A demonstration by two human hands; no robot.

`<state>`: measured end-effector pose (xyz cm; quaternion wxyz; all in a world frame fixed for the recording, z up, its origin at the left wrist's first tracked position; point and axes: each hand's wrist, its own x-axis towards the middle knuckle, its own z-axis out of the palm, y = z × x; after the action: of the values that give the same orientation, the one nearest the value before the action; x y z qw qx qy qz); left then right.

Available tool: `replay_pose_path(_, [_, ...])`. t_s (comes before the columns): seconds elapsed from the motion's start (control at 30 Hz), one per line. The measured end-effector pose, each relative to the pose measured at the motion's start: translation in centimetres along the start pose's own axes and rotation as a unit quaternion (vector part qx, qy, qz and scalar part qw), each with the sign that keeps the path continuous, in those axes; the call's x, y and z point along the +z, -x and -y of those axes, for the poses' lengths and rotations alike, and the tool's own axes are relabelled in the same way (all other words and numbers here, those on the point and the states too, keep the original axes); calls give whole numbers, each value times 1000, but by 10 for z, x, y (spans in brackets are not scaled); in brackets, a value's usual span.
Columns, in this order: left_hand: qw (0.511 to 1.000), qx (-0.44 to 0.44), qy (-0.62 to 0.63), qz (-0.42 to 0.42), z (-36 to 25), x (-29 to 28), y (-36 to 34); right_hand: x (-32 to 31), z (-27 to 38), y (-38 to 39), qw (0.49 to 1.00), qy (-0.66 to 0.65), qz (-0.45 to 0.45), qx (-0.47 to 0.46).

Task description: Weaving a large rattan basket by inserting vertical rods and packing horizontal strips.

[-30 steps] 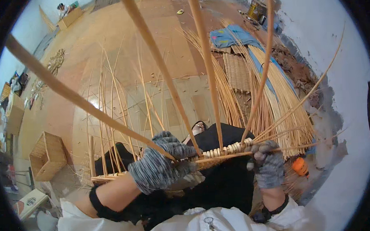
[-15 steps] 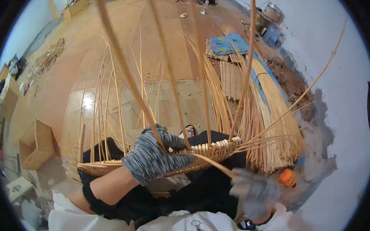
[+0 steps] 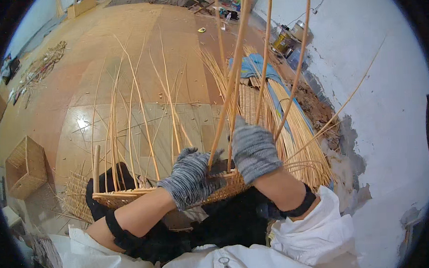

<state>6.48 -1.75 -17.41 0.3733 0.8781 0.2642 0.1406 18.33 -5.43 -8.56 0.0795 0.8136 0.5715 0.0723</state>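
Note:
A partly woven wicker basket (image 3: 124,198) lies across my lap, with tall upright rods (image 3: 232,92) rising from its rim. My left hand (image 3: 190,178), in a grey knitted glove, closes over the near rim at the foot of a thick rod. Just right of it, my right hand (image 3: 256,151), gloved alike, is among the uprights above the rim. Its fingers point away from me and look closed; what they grip is hidden. Thin rods (image 3: 304,163) stick out from the basket's right end, one long one slanting up toward the wall.
Bundles of peeled rods (image 3: 305,135) lie at the right beside a blue cloth (image 3: 257,67) and a woven mat (image 3: 249,101). An open wicker box (image 3: 27,168) and a woven panel (image 3: 77,195) are on the left. Scraps (image 3: 44,65) litter the far-left floor; a white wall (image 3: 380,83) bounds the right.
My right hand has moved from the lower right, where it held a rod out, up and inward to the uprights. My left hand stays on the rim. Uprights lean farther right in view.

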Motion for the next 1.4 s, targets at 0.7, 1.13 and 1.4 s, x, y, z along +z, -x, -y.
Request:
replay_pose_path(0.7, [965, 182, -128, 137, -9, -34, -6, 61, -85, 76, 558, -828, -38, -29])
replay_pose_path(1.13, [982, 174, 19, -73, -42, 14, -6, 96, -130, 98, 414, -903, -46, 104])
replay_pose_path(1.4, [988, 37, 57, -136, -51, 19, -5, 105, -136, 91, 408, -912, 13, 47])
